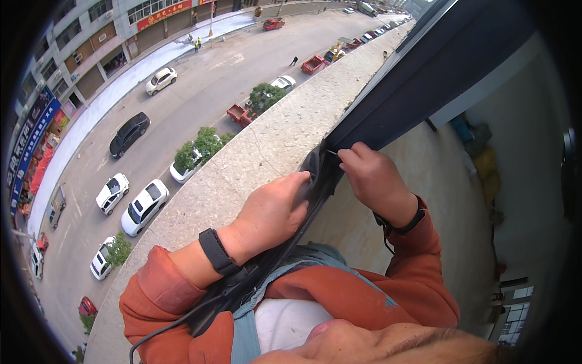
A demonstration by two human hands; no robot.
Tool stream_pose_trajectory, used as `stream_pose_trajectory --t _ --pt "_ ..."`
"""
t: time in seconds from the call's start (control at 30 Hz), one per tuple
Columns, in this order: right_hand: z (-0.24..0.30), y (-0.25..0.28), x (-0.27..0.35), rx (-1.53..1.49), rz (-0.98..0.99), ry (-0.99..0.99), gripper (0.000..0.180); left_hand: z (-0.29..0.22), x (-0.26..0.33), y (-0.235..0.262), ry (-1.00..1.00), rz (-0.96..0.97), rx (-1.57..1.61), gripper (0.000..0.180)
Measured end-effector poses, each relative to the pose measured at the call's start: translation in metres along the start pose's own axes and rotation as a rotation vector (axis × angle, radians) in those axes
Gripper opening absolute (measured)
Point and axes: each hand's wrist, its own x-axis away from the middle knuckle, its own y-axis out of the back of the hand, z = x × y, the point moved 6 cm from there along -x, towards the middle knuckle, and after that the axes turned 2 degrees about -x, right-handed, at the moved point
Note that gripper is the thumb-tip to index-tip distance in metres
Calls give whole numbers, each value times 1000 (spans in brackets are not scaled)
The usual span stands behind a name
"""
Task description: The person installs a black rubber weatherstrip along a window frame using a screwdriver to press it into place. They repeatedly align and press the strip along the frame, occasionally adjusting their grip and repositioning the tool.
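Black strip (313,165) just off middle, toward 2 o'clock, beside pale ledge (267,142). Left hand (264,212) grips strip. Right hand (373,179) pinches thin stick (331,151). Best: hold strip firm, move stick slowly; don't drop it over ledge. Red truck (239,114), 11 o'clock: too far to tell what's in bed.

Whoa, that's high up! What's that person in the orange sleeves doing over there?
They have both hands at a dark frame beside a pale ledge. The left hand has hold of a black strip that looks bendy. The right hand pinches a thin thing close to the strip's end; it's too small to tell what it is. Far below, there are cars on the street.
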Motion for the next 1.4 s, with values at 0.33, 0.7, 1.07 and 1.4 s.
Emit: stream_pose_trajectory --t 0.33,0.7,1.07,1.4 --pt "28 -27 -40 240 178 261 8 6 0 -2 40 18 16 51" --pt "19 -15 -50 391 343 239 7 10 -2 4 81 -53 111 44" --pt "0 -23 -78 369 517 356 3 6 1 18 36 58 -96 39" --pt "-3 -27 -83 250 598 364 12 2 0 36 45 162 -152 34"
